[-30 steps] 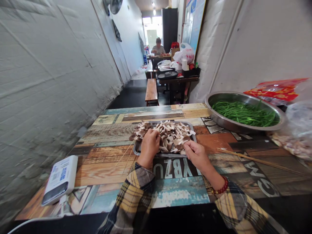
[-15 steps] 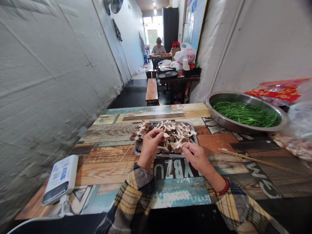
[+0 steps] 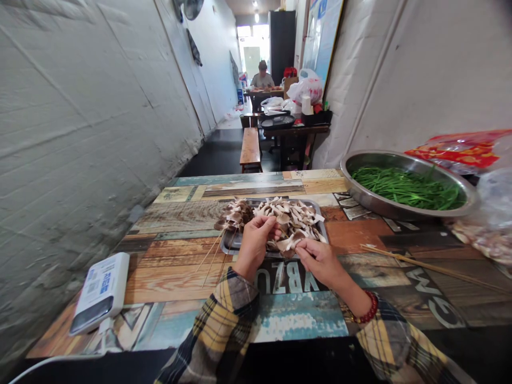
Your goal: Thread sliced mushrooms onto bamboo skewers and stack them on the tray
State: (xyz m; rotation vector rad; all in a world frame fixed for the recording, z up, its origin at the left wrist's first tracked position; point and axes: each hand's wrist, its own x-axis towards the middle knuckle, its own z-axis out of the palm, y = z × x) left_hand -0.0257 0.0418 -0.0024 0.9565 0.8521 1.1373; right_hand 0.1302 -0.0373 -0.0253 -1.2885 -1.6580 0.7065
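A metal tray (image 3: 229, 244) of torn mushroom pieces (image 3: 296, 216) lies on the patterned table (image 3: 176, 277) in front of me. My left hand (image 3: 256, 242) is at the tray's near edge, fingers curled and pinched on a mushroom piece. My right hand (image 3: 319, 258) is just right of it, fingers closed on another mushroom piece with a thin skewer end. Finished mushroom skewers (image 3: 224, 226) rest at the tray's left end, their sticks jutting over the table.
A large steel bowl of green chives (image 3: 404, 186) stands at the right, with plastic bags (image 3: 488, 213) and loose bamboo skewers (image 3: 420, 262) beside it. A white device (image 3: 102, 290) with a cable lies at the near left. A person sits far down the aisle (image 3: 262, 80).
Both hands drew back a little toward the tray's near edge and closer together. The left hand turned from palm-down on the pile to pinching a piece.
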